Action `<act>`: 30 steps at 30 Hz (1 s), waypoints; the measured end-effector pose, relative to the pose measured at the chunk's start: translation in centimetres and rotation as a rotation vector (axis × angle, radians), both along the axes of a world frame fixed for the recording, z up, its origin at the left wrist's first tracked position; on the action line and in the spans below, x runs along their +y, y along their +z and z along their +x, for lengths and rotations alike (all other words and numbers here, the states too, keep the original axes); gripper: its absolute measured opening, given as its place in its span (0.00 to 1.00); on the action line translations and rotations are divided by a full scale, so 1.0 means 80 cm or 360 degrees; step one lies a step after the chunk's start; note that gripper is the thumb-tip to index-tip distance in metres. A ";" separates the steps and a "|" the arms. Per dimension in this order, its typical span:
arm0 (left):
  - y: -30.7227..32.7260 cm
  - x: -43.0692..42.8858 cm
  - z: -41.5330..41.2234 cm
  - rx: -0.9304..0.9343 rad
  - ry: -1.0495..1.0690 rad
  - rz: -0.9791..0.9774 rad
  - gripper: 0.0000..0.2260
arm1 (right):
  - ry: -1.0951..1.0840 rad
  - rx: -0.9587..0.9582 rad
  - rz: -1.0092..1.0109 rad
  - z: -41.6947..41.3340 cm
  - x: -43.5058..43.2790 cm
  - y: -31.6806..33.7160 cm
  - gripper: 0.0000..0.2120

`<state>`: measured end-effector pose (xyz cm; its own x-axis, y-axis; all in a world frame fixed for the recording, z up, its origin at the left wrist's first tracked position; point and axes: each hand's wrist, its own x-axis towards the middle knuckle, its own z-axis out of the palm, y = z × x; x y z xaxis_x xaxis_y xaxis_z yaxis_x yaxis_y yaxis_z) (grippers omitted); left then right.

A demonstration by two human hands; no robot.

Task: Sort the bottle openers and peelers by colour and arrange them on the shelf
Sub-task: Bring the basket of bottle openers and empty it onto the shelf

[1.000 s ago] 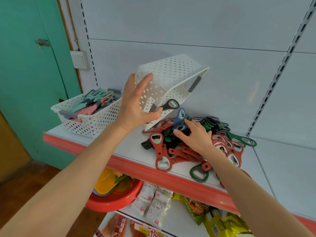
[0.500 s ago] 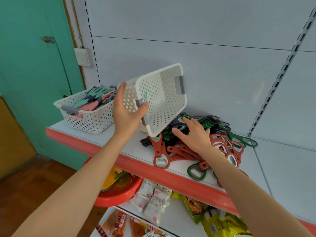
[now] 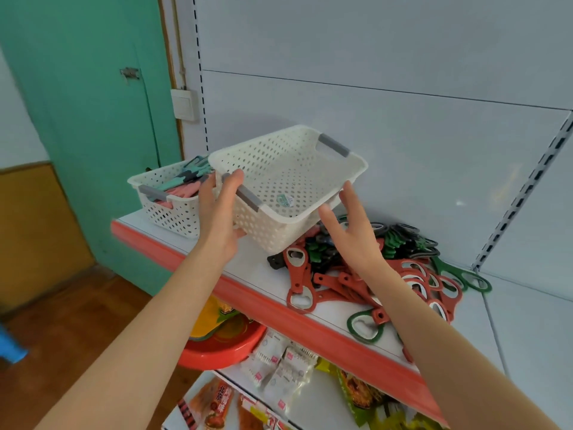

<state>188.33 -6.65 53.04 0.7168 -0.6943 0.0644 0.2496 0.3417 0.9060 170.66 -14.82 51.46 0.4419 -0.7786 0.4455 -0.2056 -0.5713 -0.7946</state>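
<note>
My left hand grips the near end of an empty white perforated basket by its grey handle and holds it upright above the shelf. Beside the basket's right wall my right hand is raised with straight fingers; whether it touches the basket is unclear. Under and right of the basket lies a heap of bottle openers in red, green and black. A second white basket at the shelf's left end holds teal and pink peelers.
The shelf has a red front edge and a grey back panel with a slotted upright on the right. Snack packets and a red basin sit on the lower shelf. A green door stands at the left.
The basket has turned from tipped over the pile to upright, opening up. My left hand shifted to its near handle. My right hand lifted off the openers to the basket's side.
</note>
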 end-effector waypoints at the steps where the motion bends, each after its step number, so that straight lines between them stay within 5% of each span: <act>1: 0.007 0.006 0.004 0.0022 0.0001 0.0004 0.24 | 0.0039 -0.0036 -0.0011 0.007 0.001 0.005 0.34; 12: 0.067 0.100 0.099 0.0030 0.0385 -0.0164 0.11 | 0.0472 -0.0129 -0.0147 0.145 0.030 0.062 0.31; 16: 0.065 0.129 0.156 0.0109 0.0540 -0.0192 0.21 | 0.0449 0.0121 -0.0194 0.201 0.037 0.049 0.29; 24: 0.060 0.154 0.275 0.0114 0.0615 -0.0165 0.20 | 0.0272 0.0756 -0.0328 0.266 0.022 -0.001 0.28; 30: 0.041 0.146 0.315 0.0195 0.0616 -0.0120 0.16 | 0.0109 0.0766 -0.0421 0.270 0.018 0.001 0.22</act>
